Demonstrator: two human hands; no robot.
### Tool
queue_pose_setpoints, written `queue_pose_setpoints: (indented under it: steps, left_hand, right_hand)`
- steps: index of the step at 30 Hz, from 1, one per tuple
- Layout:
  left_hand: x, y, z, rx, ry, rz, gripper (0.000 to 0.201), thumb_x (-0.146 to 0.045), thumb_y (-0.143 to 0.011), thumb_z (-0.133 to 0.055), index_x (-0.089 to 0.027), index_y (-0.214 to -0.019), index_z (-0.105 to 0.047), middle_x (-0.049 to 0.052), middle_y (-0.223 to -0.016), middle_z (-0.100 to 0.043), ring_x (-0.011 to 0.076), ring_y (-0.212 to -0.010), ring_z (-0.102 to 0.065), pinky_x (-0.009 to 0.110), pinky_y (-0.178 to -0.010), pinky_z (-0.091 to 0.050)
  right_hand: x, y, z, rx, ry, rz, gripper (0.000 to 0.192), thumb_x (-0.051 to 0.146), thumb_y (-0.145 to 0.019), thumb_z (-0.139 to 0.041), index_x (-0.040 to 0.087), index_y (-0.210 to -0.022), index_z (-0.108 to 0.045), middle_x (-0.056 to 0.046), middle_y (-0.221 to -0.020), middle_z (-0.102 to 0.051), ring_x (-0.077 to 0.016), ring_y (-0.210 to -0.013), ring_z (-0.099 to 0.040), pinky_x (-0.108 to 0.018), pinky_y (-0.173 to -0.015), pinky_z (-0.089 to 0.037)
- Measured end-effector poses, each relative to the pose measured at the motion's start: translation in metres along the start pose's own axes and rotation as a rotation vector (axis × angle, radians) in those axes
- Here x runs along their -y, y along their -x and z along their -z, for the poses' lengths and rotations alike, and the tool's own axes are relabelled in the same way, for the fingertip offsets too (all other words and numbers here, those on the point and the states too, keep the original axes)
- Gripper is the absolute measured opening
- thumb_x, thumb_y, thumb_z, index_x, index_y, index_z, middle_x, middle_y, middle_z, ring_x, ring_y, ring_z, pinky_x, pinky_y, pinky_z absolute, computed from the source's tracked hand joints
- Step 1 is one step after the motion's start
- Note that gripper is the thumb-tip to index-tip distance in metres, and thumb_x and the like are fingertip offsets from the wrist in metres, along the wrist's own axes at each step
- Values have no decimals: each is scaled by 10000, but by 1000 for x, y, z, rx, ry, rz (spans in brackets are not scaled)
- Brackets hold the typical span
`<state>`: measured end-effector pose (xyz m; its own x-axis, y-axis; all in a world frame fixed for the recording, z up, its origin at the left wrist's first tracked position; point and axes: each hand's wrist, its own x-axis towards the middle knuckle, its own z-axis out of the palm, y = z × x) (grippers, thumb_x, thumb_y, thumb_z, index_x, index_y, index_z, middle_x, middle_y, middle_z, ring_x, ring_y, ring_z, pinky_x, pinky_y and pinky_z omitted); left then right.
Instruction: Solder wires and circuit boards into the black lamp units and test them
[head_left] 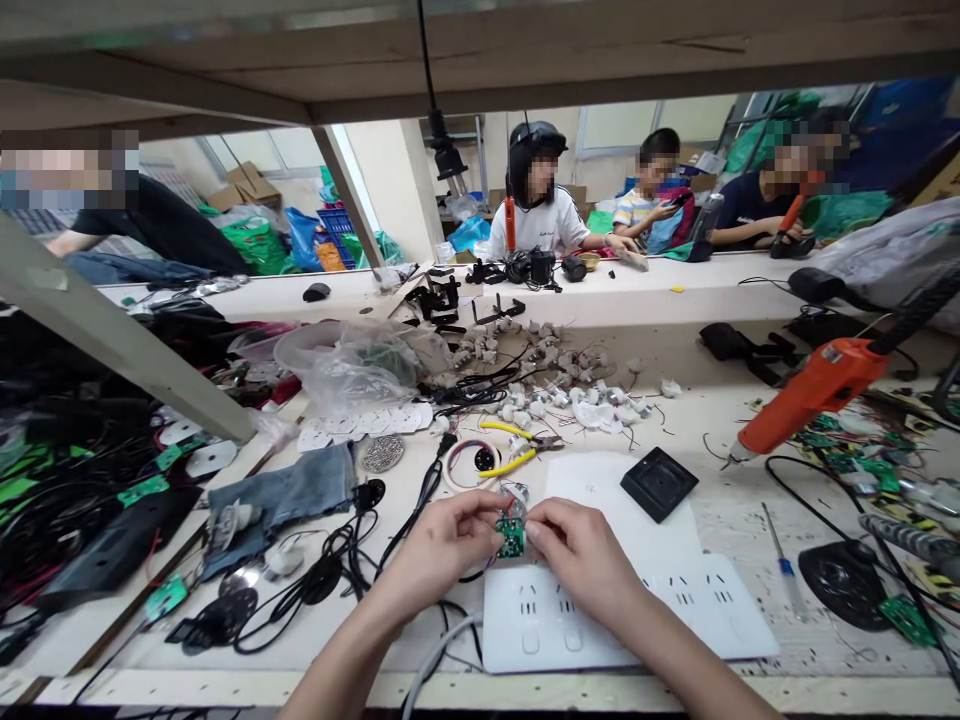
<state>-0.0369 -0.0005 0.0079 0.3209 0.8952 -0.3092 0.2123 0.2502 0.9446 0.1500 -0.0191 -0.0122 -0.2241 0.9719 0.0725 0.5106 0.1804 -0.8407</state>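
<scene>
A small green circuit board (pixel 511 538) is pinched between my two hands over the middle of the bench. My left hand (pixel 454 535) grips its left edge, thumb and fingers closed. On the opposite edge, the thumb and forefinger of my right hand (pixel 574 545) are closed on it too. Just behind the board shows a small silvery part (pixel 516 492) with a red wire; whether it is joined to the board I cannot tell. Below my hands lies a white multi-socket panel (pixel 525 640), partly covered by my right wrist.
Yellow-handled cutters (pixel 517 450) and a square black tray (pixel 658 484) lie beyond my hands. An orange electric screwdriver (pixel 810 395) hangs at right, above a blue-handled screwdriver (pixel 784 560). Black cables (pixel 322 570) tangle at left. Several people sit across the bench.
</scene>
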Motion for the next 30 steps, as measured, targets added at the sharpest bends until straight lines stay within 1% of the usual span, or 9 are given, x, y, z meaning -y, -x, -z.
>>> queue_pose_setpoints:
  steps: [3,8,12,14,16,21,23,26,30]
  left_hand:
    - [3,0,0,-10,36,-2,486,-294,-626,-700,-129,-1080,-653,10,-756,-630,137,-667,-562,272,-652,-438]
    - [5,-1,-1,-41,77,-27,478,-303,-623,-719,-131,-1064,-649,51,-908,-651,128,-702,-574,277,-683,-469]
    - [8,-2,-1,-50,65,-40,456,-305,-626,-734,-126,-1038,-657,39,-845,-654,135,-698,-585,275,-678,-483]
    - [10,-2,1,-37,53,-31,454,-314,-633,-740,-123,-1037,-660,48,-840,-671,157,-729,-613,293,-705,-503]
    - [11,-2,6,-43,17,-26,431,-339,-654,-730,-127,-1024,-668,68,-866,-695,189,-785,-640,320,-748,-519]
    - [11,4,17,-164,-181,-60,359,-389,-714,-682,-148,-980,-688,92,-942,-719,212,-807,-645,335,-758,-516]
    - [11,8,15,-142,-181,-55,365,-393,-729,-670,-147,-998,-681,89,-921,-717,214,-799,-647,331,-744,-516]
    - [12,12,6,-82,-148,-56,396,-355,-728,-679,-146,-1063,-660,71,-874,-709,212,-797,-647,317,-728,-516]
    - [14,13,-5,-99,-161,-80,385,-294,-733,-660,-151,-1092,-655,42,-811,-678,189,-759,-622,297,-705,-495]
  right_hand:
    - [2,1,-3,22,-85,-46,210,183,-888,-462,207,-788,-644,21,-635,-623,-145,-591,-583,-243,-599,-460]
    - [2,0,-9,8,-142,-86,169,235,-882,-463,206,-823,-619,14,-640,-604,-158,-609,-586,-249,-584,-453]
    - [1,0,-12,-11,-123,-100,128,237,-861,-481,216,-777,-575,5,-669,-604,-167,-635,-586,-257,-586,-434]
    - [1,0,-13,-7,-120,-117,119,234,-858,-476,218,-771,-556,5,-667,-611,-171,-637,-599,-262,-596,-444]
    - [1,1,-12,7,-126,-139,120,232,-855,-469,220,-763,-545,8,-646,-614,-174,-625,-611,-266,-600,-455]
    - [0,1,-9,37,-150,-180,146,238,-837,-469,218,-710,-538,20,-583,-576,-177,-609,-622,-264,-590,-444]
    - [0,0,-9,47,-169,-186,146,253,-842,-468,217,-719,-538,26,-584,-568,-172,-606,-630,-256,-585,-448]
    - [0,0,-13,66,-188,-187,139,260,-848,-475,213,-734,-539,27,-607,-586,-155,-590,-628,-239,-575,-461]
    - [-1,-1,-14,95,-157,-153,137,238,-856,-495,207,-755,-582,25,-615,-609,-145,-583,-620,-229,-565,-467]
